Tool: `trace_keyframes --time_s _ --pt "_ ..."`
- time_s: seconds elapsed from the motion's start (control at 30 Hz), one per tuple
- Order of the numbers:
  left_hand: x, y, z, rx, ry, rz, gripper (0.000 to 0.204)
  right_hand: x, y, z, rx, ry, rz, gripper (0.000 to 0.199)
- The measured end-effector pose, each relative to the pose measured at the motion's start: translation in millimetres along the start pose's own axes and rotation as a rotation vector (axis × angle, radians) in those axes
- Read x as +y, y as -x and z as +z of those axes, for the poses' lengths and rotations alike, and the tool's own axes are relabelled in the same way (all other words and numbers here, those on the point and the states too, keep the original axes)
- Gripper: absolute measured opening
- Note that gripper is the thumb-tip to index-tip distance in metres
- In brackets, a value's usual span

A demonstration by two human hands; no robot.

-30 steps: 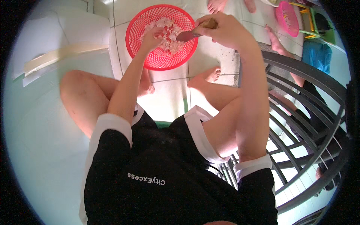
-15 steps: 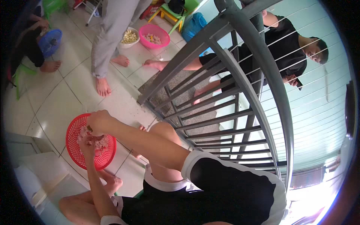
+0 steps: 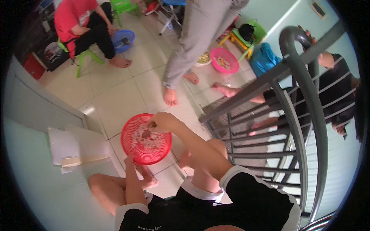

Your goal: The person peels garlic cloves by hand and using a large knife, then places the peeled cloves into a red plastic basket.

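Observation:
A red perforated plastic basket (image 3: 155, 158) stands on the tiled floor in front of my feet. Inside lies a heap of small pale pink pieces (image 3: 148, 143), too blurred to name. My right hand (image 3: 165, 121) is over the basket's far right rim, fingers closed round a small brown object (image 3: 153, 124) whose kind I cannot make out. At the near left rim is my left hand (image 3: 130, 160), low beside my foot. Its fingers are small and smeared, and whether anything is in them cannot be seen.
Dark metal railing (image 3: 262, 154) runs along my right, with a person in black (image 3: 335, 88) behind it. Someone in grey trousers (image 3: 192, 42) stands ahead, near a pink basin (image 3: 224, 61). A seated person in red (image 3: 77, 19) has a blue basket (image 3: 124, 40). White board (image 3: 73, 144) leans at left.
The view has swung left, so the scene sits farther right. My left hand has drawn back from the pink pieces to the near left rim. My right hand remains over the basket's far side.

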State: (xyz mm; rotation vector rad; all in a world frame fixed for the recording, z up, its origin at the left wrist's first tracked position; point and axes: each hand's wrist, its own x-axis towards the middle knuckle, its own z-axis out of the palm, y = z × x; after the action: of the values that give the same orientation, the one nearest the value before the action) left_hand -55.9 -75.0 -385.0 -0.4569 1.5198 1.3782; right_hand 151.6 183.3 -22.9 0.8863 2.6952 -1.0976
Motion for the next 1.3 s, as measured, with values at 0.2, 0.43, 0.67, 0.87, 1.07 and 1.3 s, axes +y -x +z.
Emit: trace_keyframes --time_s 0.2,0.43,0.67,0.87,1.07,1.3 --pt "0 39 33 -0.141 -0.302 -0.225 0.017 30 1 -12 0.038 -0.160 -0.017 0.027" --pt "-9 14 50 -0.044 -0.304 -0.238 0.020 60 -10 -29 0.013 0.012 0.164 0.031" --pt "30 44 101 0.107 -0.415 -0.171 0.039 104 -12 -22 0.234 -0.266 0.252 0.026" --pt "75 117 105 0.207 -0.383 0.173 0.031 41 15 -32 0.389 -0.491 0.232 0.026" --pt "185 330 150 0.064 -0.801 0.442 0.031 -69 78 -124 0.334 -0.661 0.315 0.030" --pt "288 446 157 0.097 0.177 0.010 0.021 -213 117 -274 0.429 -0.708 0.225 0.024"
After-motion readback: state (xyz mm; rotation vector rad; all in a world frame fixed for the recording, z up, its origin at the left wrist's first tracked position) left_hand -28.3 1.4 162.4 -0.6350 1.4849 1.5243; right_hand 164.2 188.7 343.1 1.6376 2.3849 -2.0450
